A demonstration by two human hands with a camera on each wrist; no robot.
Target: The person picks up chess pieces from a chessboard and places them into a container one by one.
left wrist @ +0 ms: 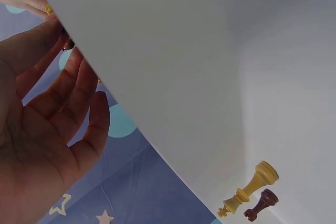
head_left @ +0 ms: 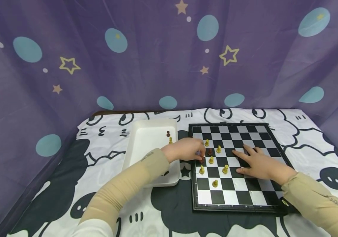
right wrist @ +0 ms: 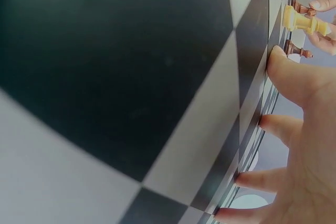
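Note:
My left hand (head_left: 186, 149) reaches over the left edge of the chessboard (head_left: 240, 206). Its thumb and fingertips pinch a small red-brown chess piece (head_left: 202, 160) standing in the column along that edge. Several yellow chess pieces (head_left: 225, 169) stand around it, and another red-brown piece (head_left: 210, 151) is just beyond. On the board's right half, my right hand (head_left: 259, 164) rests with fingers spread, fingertips touching the squares. The right wrist view shows its thumb (right wrist: 294, 74) near the pieces, and the left hand's fingertips (right wrist: 323, 3) at a brown piece (right wrist: 303, 8).
Left of the board is a white tray (head_left: 137, 138), partly covered by the left forearm. In it lie a yellow king (left wrist: 247, 192) and a smaller dark brown rook (left wrist: 261, 204). A patterned cloth (head_left: 59, 184) covers the table, and a purple curtain (head_left: 157, 65) hangs behind.

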